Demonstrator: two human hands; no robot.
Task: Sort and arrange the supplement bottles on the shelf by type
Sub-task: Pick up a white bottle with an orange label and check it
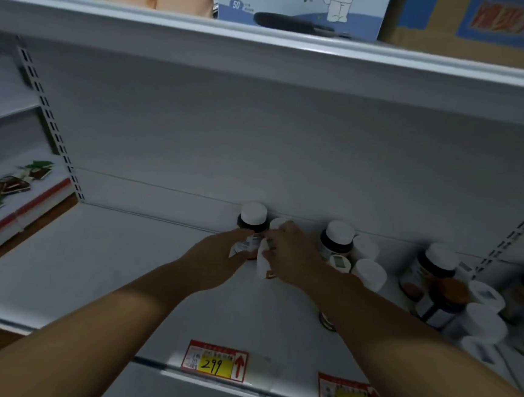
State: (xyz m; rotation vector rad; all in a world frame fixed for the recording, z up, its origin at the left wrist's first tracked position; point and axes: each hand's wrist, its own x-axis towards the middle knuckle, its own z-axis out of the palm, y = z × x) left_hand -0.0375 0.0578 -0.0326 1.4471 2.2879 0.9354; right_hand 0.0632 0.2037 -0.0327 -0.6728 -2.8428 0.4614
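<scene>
White shelf [121,265], dim. Left hand [217,257] grips dark bottle [252,221] at rear; right hand [293,255] grips white bottle [264,266] beside it. Recommend seating both upright, labels forward, grouped by type.

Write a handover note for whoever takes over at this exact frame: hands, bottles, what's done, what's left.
Left hand: fingers against the dark bottle at the shelf back.
Right hand: grips the white bottle beside it.
Done: one dark and one white bottle together at centre.
Left: a dark bottle with white containers to the right, and the mixed cluster at the far right, look unsorted.
</scene>
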